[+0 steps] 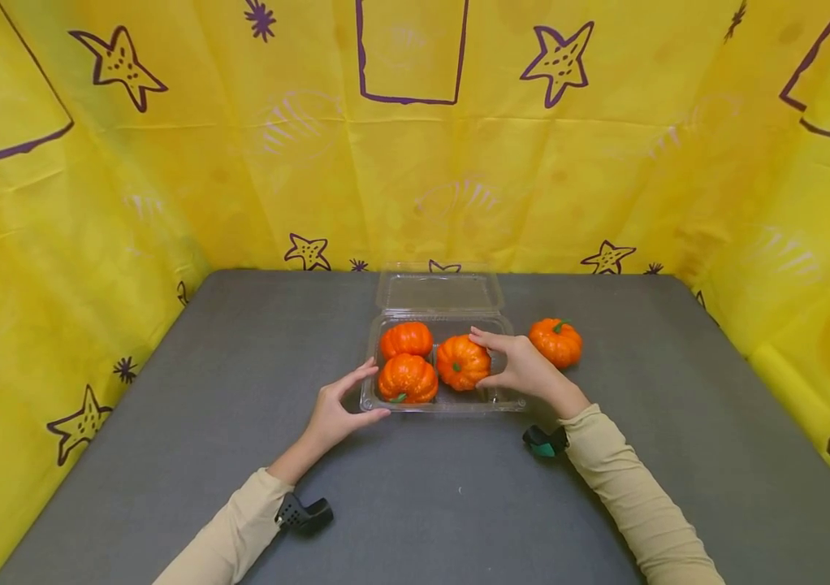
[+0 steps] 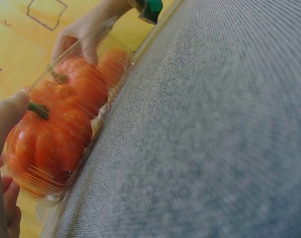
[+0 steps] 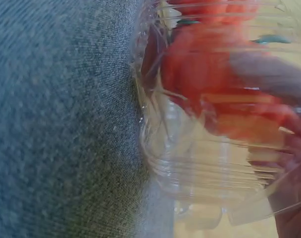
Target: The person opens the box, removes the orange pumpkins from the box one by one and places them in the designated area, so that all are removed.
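A clear plastic clamshell container [image 1: 444,409] lies on the table, its lid [image 1: 440,292] folded back. On its left side sit two small orange pumpkins, the rear pumpkin [image 1: 405,339] and the front pumpkin [image 1: 408,379], whose green stem points toward me. My right hand [image 1: 520,366] grips a third pumpkin [image 1: 463,363] between thumb and fingers, inside the container's right half. My left hand [image 1: 330,414] holds the container's front left corner, thumb at the front edge and fingers along the left side. In the left wrist view, the left thumb [image 2: 12,111] lies at the rim beside a pumpkin stem.
Another orange pumpkin [image 1: 556,343] stands on the grey table [image 1: 415,504] just right of the container, partly behind my right hand. A yellow patterned cloth [image 1: 415,179] hangs behind the table and along both sides.
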`<state>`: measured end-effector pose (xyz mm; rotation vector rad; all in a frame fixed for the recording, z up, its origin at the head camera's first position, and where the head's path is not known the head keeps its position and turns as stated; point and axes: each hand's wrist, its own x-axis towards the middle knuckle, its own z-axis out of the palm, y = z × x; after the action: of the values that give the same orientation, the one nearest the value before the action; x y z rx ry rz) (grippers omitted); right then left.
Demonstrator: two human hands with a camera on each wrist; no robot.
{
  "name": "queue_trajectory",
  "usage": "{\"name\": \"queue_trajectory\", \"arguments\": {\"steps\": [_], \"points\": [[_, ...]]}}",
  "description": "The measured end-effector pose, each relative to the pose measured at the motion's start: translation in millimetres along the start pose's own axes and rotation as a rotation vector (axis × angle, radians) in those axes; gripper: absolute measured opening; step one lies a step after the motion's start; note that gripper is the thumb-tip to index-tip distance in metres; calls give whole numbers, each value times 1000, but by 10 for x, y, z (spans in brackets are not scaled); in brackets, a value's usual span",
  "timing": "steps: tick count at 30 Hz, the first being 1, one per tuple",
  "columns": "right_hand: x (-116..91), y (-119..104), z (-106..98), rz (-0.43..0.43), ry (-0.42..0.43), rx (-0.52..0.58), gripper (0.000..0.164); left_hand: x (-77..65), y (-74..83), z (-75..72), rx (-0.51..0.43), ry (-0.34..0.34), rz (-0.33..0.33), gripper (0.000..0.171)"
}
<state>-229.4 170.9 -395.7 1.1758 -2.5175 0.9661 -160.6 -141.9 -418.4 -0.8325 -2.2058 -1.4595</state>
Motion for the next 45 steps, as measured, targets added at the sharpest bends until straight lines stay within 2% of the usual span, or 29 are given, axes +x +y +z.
{"name": "queue_trajectory", "arguments": {"steps": [3, 6, 10, 16, 23, 27, 34, 41, 45], "points": [[-4, -14, 0, 17, 22, 112, 62, 1, -7, -5, -4, 1, 11, 57], [17, -175, -81, 43, 49, 224, 56, 10, -16, -11, 0, 3, 24, 57], [12, -338, -163, 87, 75, 310, 57, 6, -18, -11, 7, 4, 20, 57], [-72, -347, -175, 180, 145, 424, 73, -27, 21, -4, 15, -2, -17, 56], [-199, -159, -155, 295, 259, 591, 67, -49, 58, -11, 24, -8, -25, 56], [-254, -71, -193, 285, 316, 620, 64, -29, 67, -12, 21, 1, -13, 56], [-368, -50, -357, 255, 451, 614, 58, -29, 69, -9, 21, 9, 6, 56], [-525, -17, -579, 328, 520, 600, 53, -29, 50, -4, 0, 9, 9, 56], [-635, 20, -705, 345, 560, 640, 50, -27, 46, -5, -5, 9, 14, 56]]}}
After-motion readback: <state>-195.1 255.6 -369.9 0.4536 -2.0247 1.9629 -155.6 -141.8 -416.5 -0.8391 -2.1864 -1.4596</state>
